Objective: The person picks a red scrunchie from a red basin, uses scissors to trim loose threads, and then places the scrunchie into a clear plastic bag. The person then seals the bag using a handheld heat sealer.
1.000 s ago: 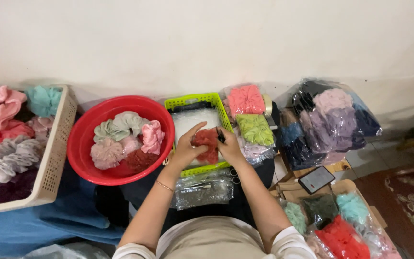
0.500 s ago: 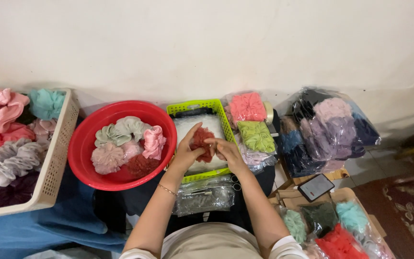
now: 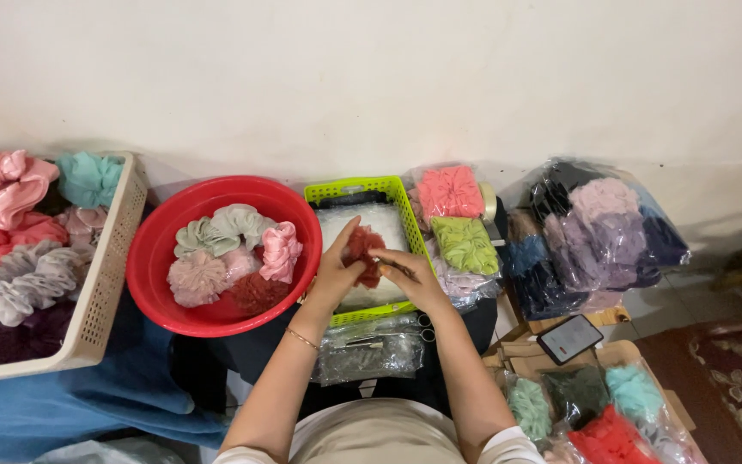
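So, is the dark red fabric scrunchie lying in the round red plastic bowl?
No, both hands hold the dark red fabric scrunchie above the green plastic basket.

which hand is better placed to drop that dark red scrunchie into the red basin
Left, probably. The left hand already grips the dark red scrunchie and sits right beside the red basin; the right hand is on the far side, over the green basket.

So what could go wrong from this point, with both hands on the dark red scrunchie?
The dark red fabric scrunchie, pinched between left hand and right hand, could slip into the lime-green plastic basket. The round red plastic basin overhangs the edge beneath it and might tip if an elbow nudges it.
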